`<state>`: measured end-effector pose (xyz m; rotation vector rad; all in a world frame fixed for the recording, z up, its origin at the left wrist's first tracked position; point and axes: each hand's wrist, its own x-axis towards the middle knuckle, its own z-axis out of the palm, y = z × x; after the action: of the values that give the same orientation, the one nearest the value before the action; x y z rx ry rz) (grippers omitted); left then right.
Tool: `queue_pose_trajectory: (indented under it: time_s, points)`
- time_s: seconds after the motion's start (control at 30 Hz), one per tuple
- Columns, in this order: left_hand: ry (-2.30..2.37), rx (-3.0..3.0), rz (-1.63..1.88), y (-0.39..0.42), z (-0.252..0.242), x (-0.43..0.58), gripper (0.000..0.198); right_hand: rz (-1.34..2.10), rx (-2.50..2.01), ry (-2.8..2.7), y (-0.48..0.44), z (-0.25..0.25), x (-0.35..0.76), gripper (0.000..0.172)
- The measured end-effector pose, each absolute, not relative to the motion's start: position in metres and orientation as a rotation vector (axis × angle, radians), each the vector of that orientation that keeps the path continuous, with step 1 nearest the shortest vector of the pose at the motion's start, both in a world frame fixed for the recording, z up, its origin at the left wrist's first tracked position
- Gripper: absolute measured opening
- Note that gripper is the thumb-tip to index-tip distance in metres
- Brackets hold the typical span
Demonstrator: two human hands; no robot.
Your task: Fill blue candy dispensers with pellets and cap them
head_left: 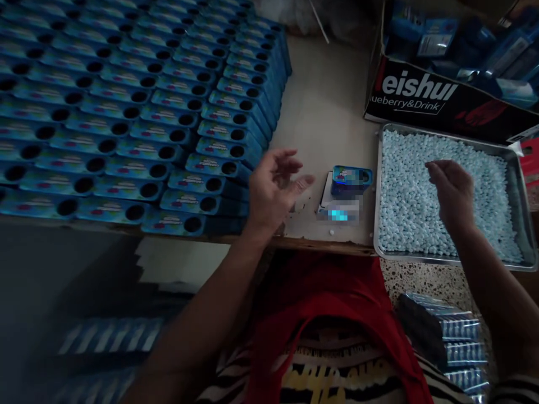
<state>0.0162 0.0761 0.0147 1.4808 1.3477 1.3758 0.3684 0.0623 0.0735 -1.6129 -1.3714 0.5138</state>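
Note:
My left hand (275, 188) hovers over the table with its fingers apart and nothing in it, between the rows of blue containers and a small scale. On that scale (326, 193), which has a lit display, stands one blue container (347, 178) with a round opening in its top. Over a metal tray (378, 207) full of small pale blue tablets (408, 191) is my right hand (455, 193). Its thumb and fingers are pinched together; what they hold, if anything, cannot be made out.
Tightly packed rows of blue containers (138, 98) with round openings cover the table's left side. Behind the tray, a black cardboard box (408, 95) holds more blue packs. Below the table on the right lie stacked blue-and-silver packs (463, 331). A wooden edge (320, 245) runs along the front.

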Motion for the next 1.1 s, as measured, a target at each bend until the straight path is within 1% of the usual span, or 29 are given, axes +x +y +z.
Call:
queue_pose_trajectory:
  time_s: [0.07, 0.1, 0.2, 0.23, 0.3, 0.33, 0.4, 0.5, 0.6, 0.67, 0.7, 0.77, 0.8, 0.83, 0.9, 1.0, 1.03, 1.1]
  points:
    - [1.294, 1.526, 1.300, 0.073, 0.003, 0.016, 0.064, 0.564, -1.560, -1.415, 0.055, 0.071, 0.344, 0.011]
    - [1.270, 1.566, 1.271, 0.074, 0.002, 0.019, 0.066, 0.612, -1.523, -1.530, 0.049, 0.071, 0.330, 0.010]
    - [1.194, 1.676, 1.215, 0.084, 0.006, 0.029, 0.064, 0.817, -1.344, -2.196, 0.026, 0.067, 0.283, 0.010]
    - [1.173, 1.691, 1.205, 0.087, 0.008, 0.030, 0.061, 0.824, -1.279, -2.434, 0.019, 0.062, 0.267, 0.013]
    - [1.147, 1.684, 1.196, 0.091, 0.007, 0.029, 0.056, 0.716, -1.263, -2.758, 0.006, 0.048, 0.239, 0.024]
    - [1.147, 1.672, 1.185, 0.092, 0.005, 0.027, 0.054, 0.654, -1.314, -2.831, 0.001, 0.039, 0.226, 0.028]
    - [1.155, 1.641, 1.156, 0.089, 0.000, 0.021, 0.050, 0.607, -1.449, -2.832, -0.006, 0.025, 0.209, 0.030]
    - [1.156, 1.620, 1.124, 0.081, -0.005, 0.014, 0.047, 0.715, -1.520, -2.709, -0.013, 0.019, 0.206, 0.025]
    - [1.152, 1.631, 1.107, 0.079, -0.002, 0.017, 0.053, 0.804, -1.496, -2.573, -0.018, 0.037, 0.236, 0.024]
    - [1.153, 1.650, 1.116, 0.081, 0.000, 0.027, 0.061, 0.729, -1.543, -2.409, -0.018, 0.058, 0.268, 0.023]
    - [1.164, 1.657, 1.124, 0.083, -0.001, 0.033, 0.064, 0.634, -1.597, -2.290, -0.016, 0.067, 0.285, 0.019]
    - [1.185, 1.667, 1.127, 0.088, -0.006, 0.047, 0.061, 0.474, -1.717, -1.994, -0.012, 0.079, 0.314, 0.014]
    - [1.188, 1.669, 1.119, 0.090, -0.008, 0.055, 0.056, 0.484, -1.756, -1.827, -0.009, 0.080, 0.325, 0.015]
    - [1.183, 1.674, 1.109, 0.092, -0.010, 0.062, 0.050, 0.581, -1.768, -1.644, -0.006, 0.078, 0.333, 0.019]
    - [1.141, 1.723, 1.100, 0.094, -0.008, 0.075, 0.039, 0.940, -1.679, -1.238, 0.003, 0.066, 0.338, 0.028]
    - [1.054, 1.973, 1.118, 0.095, 0.012, 0.090, 0.025, 1.408, -1.372, -0.716, 0.018, 0.044, 0.327, 0.036]
    - [1.017, 2.086, 1.116, 0.096, 0.020, 0.094, 0.022, 1.503, -1.275, -0.612, 0.023, 0.039, 0.322, 0.036]
    - [0.947, 2.285, 1.088, 0.096, 0.035, 0.102, 0.025, 1.641, -1.119, -0.482, 0.031, 0.035, 0.314, 0.035]
